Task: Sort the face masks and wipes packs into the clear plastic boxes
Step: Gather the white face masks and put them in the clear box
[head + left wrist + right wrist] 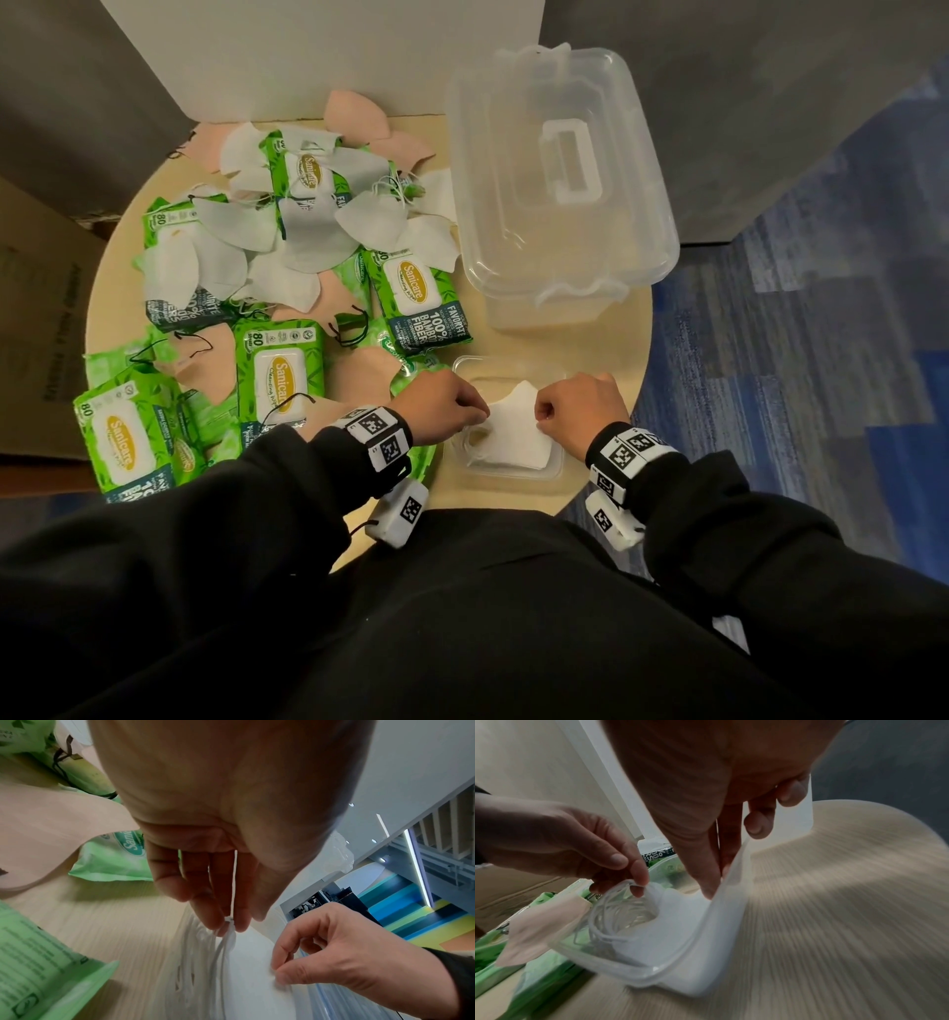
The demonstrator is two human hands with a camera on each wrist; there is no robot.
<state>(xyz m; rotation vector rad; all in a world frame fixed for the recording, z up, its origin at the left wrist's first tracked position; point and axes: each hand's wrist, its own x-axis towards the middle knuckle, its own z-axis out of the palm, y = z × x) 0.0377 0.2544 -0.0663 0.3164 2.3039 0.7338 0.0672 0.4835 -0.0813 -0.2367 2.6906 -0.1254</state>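
A small clear box (557, 465) stands at the table's front edge with white masks stacked in it. Both hands hold one white mask (513, 426) just over that stack. My left hand (480, 411) pinches the mask's white ear loop (233, 882) between thumb and fingers (203, 912). My right hand (542, 413) pinches the mask's right edge, which stands up against the box wall (639, 977) in the right wrist view. More ear loops (608, 912) lie coiled in the box. Loose white and pink masks (308, 231) and green wipes packs (280, 367) cover the table's left half.
A large clear box (560, 169) with its lid on stands at the back right of the round table (616, 329). A wipes pack (421, 303) lies between it and the pile. Cardboard (36, 288) stands left of the table; blue carpet (796, 334) is on the right.
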